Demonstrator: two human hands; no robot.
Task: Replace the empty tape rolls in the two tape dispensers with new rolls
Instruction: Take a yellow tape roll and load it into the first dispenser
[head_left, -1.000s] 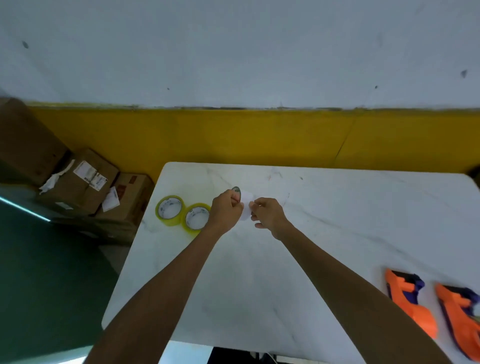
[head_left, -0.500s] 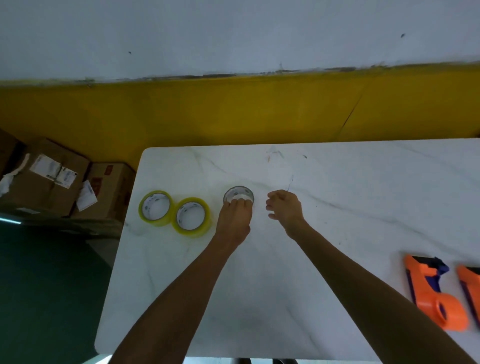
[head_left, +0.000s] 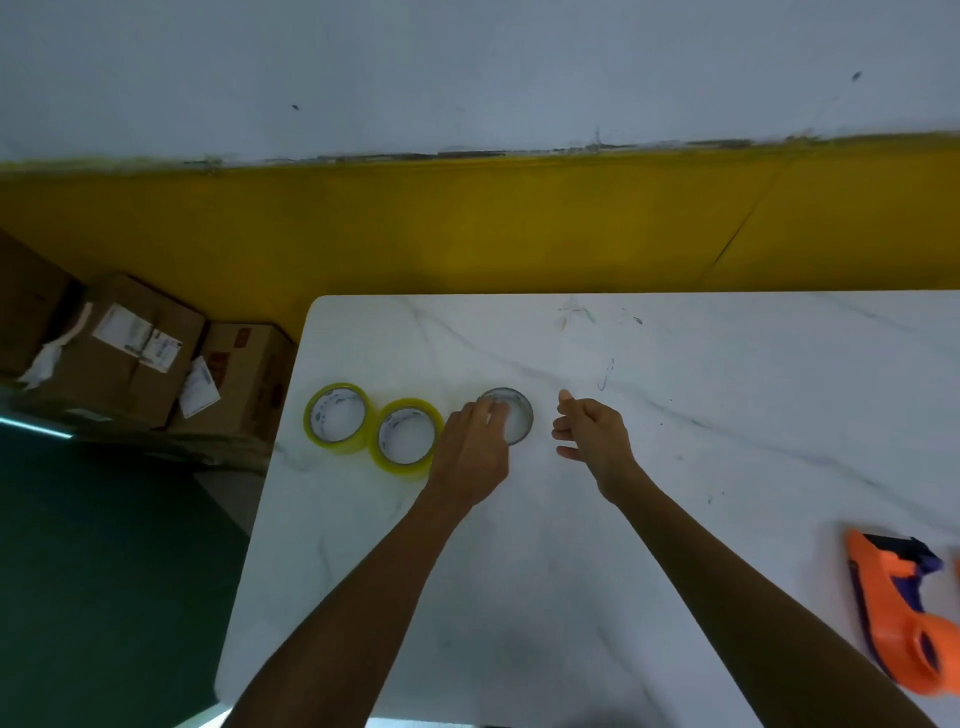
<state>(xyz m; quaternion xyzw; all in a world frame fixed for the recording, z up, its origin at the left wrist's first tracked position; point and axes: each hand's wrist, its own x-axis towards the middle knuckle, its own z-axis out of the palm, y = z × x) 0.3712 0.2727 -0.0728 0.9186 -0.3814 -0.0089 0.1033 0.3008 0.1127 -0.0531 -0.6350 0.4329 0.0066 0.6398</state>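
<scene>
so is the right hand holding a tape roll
No, the right hand hangs open and empty above the table, while the left hand rests its fingers on the empty roll.

Left hand (head_left: 475, 447) rests on empty core (head_left: 511, 413) on table (head_left: 675, 415), fingers over its near-left rim. Right hand (head_left: 592, 436) loosely curled, just beside. Two yellow rolls (head_left: 336, 418) (head_left: 408, 436) left; orange dispenser (head_left: 904, 613) far right.

White marble table (head_left: 675, 374) w/ grey-over-yellow wall (head_left: 467, 223), cardboard boxes (head_left: 135, 353), green floor (head_left: 104, 571).
</scene>
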